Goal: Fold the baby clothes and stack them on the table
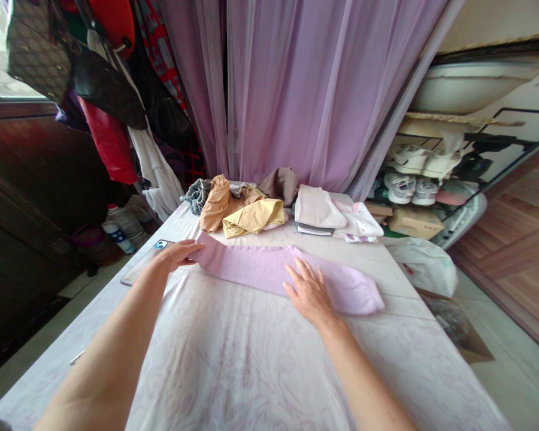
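Note:
A lilac ribbed garment lies folded into a long strip across the table, its narrower end to the left and a cuff-like end to the right. At the left end, my left hand pinches the edge of the cloth between thumb and fingers. My right hand rests flat on the garment right of its middle, fingers spread. Just behind the garment sits a loose heap with a yellow cloth and an orange-tan cloth. To the right of the heap is a stack of folded pale clothes.
A phone lies by my left hand on the white patterned tablecloth. Purple curtains hang behind the table. Bags hang at the left, above bottles on the floor. A rack with shoes stands at the right.

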Action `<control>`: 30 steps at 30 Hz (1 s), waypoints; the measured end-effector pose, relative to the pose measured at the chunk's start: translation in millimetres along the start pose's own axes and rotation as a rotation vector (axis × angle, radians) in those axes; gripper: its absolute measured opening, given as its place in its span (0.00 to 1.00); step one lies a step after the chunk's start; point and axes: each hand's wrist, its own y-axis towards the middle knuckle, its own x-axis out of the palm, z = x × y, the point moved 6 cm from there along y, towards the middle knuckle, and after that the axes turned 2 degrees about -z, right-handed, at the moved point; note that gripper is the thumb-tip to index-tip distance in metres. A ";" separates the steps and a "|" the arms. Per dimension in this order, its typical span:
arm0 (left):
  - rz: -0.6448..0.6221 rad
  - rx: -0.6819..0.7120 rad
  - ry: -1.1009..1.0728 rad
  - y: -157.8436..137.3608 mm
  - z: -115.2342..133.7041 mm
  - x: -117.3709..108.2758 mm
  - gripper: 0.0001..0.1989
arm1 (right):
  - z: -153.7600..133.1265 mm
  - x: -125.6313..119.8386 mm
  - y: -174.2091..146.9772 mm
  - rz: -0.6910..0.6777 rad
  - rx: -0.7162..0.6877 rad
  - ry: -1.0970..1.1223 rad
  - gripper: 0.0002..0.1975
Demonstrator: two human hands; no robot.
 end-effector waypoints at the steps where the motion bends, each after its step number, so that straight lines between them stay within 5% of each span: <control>1: -0.034 -0.004 -0.077 -2.1 4.0 4.5 0.28 | -15.7 4.1 1.7 -0.026 -0.043 0.027 0.24; 5: -0.115 0.055 -0.286 -11.3 29.2 22.9 0.28 | -50.4 17.0 0.9 -0.084 -0.077 0.097 0.22; 9: -0.227 0.142 -0.379 -21.7 60.5 56.9 0.27 | -47.2 17.2 2.5 -0.037 -0.033 0.233 0.20; 16: -0.465 0.266 -0.277 -41.0 98.2 160.4 0.23 | -8.0 20.6 19.1 -0.037 0.306 1.232 0.28; 20: -0.448 0.236 -0.148 -42.9 94.3 217.0 0.19 | 0.9 14.0 16.3 -0.060 0.406 1.616 0.34; 26: -0.466 0.229 -0.195 -55.2 87.9 266.2 0.19 | 14.1 6.8 2.2 0.047 0.431 1.851 0.48; 30: -0.554 0.275 -0.304 -64.8 89.9 275.4 0.17 | 31.1 15.6 -2.3 0.161 0.493 1.761 0.41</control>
